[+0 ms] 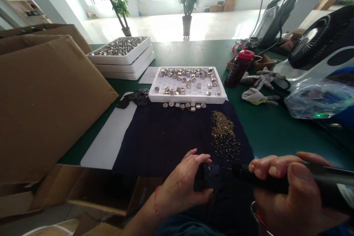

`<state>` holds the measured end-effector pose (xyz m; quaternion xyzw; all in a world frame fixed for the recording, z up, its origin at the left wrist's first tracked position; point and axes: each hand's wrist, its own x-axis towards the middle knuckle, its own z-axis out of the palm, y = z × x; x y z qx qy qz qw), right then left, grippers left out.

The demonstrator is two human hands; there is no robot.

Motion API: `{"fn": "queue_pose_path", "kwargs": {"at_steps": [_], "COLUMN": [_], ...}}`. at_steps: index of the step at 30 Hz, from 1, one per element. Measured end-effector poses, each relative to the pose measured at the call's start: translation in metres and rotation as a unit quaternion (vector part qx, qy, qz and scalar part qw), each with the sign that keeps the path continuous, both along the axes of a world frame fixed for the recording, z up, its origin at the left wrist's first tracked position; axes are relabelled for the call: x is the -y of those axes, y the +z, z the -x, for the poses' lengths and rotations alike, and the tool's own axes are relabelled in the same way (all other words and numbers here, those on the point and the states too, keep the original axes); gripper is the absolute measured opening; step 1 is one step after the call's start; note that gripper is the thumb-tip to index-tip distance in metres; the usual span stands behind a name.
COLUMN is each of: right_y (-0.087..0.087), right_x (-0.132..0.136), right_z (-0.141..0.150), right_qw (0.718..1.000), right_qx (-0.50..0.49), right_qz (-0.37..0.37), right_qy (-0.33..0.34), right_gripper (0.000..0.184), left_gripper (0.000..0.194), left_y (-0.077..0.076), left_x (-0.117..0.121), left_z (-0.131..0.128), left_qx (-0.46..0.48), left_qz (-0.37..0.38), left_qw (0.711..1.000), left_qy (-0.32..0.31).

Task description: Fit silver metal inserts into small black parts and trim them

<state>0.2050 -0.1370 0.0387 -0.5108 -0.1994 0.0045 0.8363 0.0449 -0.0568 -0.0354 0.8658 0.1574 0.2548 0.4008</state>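
My left hand (186, 184) grips a small black part (210, 175) at the near edge of a dark cloth (171, 136). A black electric screwdriver (293, 182) is wrapped in my right hand (290, 191), its thin bit pointing left at the black part. Beside the tip, a pile of tiny brass screws (224, 134) lies on the cloth. Past the cloth, a white tray (188, 97) holds several small metal cylinders, with a few more loose in front of it. Some black parts (135, 98) lie at the tray's left.
Stacked white trays (124, 61) of metal pieces stand at the back left, next to large cardboard boxes (41, 99). On the green table (271, 125) at the right are a red-capped bottle (239, 68), work gloves (258, 84), a plastic bag (318, 97) and a fan (318, 40).
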Motion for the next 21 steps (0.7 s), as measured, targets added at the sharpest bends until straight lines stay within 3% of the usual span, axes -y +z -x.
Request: {"fn": "queue_pose_path", "kwargs": {"at_steps": [9, 16, 21], "right_y": [0.008, 0.012, 0.015], "right_x": [0.002, 0.007, -0.003], "right_z": [-0.002, -0.003, 0.001], "right_qw": [1.0, 0.992, 0.991], "right_qx": [-0.015, -0.068, -0.08], "right_qz": [0.0, -0.017, -0.014], "right_qy": [-0.026, 0.101, 0.103], "right_gripper": [0.022, 0.017, 0.019], "left_gripper": [0.088, 0.087, 0.08], "left_y": [-0.001, 0.0, -0.002], "left_x": [-0.001, -0.001, -0.002], "left_z": [0.0, -0.001, -0.001], "left_qx": [0.001, 0.006, 0.002], "left_qz": [0.009, 0.014, 0.014], "left_qw": [1.0, 1.0, 1.0], "left_qy": [-0.006, -0.01, -0.013]}}
